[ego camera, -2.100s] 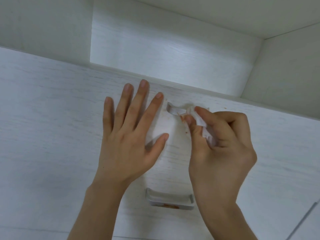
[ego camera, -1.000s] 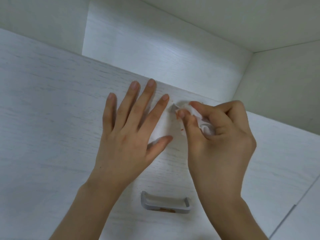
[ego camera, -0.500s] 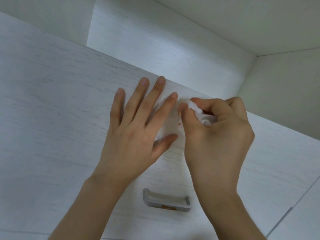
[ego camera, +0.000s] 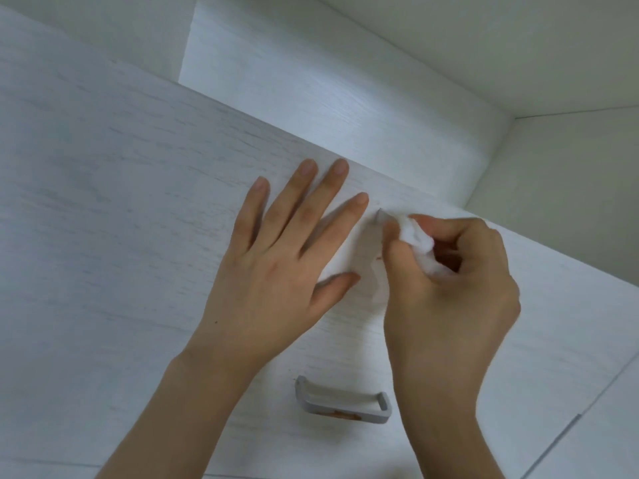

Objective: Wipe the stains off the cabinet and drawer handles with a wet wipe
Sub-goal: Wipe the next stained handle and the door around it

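Head view shows, nearest, the lower handle (ego camera: 342,404) with a brown stain on its front edge, not yet wiped. Above it the left hand (ego camera: 276,271) lies flat, fingers spread, steadying the drawer front (ego camera: 103,219). Right of this hand, the right hand (ego camera: 449,288) pinches the wet wipe (ego camera: 416,242) on the upper handle (ego camera: 380,216). It should rub firmly along the bar and fold to a clean side; red specks stay just beside it.

The left hand (ego camera: 276,271) lay flat on the drawer front (ego camera: 103,236), just left of the upper handle (ego camera: 380,216). The right hand (ego camera: 449,288) held the wet wipe (ego camera: 418,243) against that handle. Below, between the wrists, sat the lower handle (ego camera: 342,404). An open recess (ego camera: 328,81) lay above the drawer front.
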Demonstrator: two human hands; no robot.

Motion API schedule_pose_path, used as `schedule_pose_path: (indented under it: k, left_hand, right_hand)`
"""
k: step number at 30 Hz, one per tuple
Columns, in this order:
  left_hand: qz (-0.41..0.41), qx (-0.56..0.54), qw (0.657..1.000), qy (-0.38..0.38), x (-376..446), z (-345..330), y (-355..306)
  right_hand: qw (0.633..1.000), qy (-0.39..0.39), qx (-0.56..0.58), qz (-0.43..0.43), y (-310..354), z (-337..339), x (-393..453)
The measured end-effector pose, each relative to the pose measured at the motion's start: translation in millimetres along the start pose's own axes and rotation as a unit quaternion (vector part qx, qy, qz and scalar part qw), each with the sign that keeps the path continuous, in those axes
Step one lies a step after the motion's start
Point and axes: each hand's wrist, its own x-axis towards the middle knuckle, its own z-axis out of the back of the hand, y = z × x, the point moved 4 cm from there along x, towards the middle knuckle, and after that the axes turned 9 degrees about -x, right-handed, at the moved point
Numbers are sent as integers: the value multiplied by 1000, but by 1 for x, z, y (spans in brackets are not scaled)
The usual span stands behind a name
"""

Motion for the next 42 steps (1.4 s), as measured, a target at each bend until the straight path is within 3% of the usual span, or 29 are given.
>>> schedule_pose_path:
  k: [4,9,21,27,35,42]
  left_hand:
    - [-2,1,1000,11,-1,1,2]
    - [0,4,1000,8,-1,0,1]
    - [-10,15,1000,-9,-2,-1,2]
    - [-10,20,1000,-10,-2,-2,2]
    - [-21,15,1000,-13,-3,-1,3]
    - [-13,14,1000,2,-2,0,2]
  right_hand:
    - [994,-26,84,-66,-16,18,-12]
    - [996,-21,74,43,5,14,-3]
    - [967,1,-154,202,-6,7,2]
    - [964,-28,-112,239,-2,0,6]
    - [964,-41,-129,231,1,-6,11]
    - [996,-8,-31,81,-31,19,18]
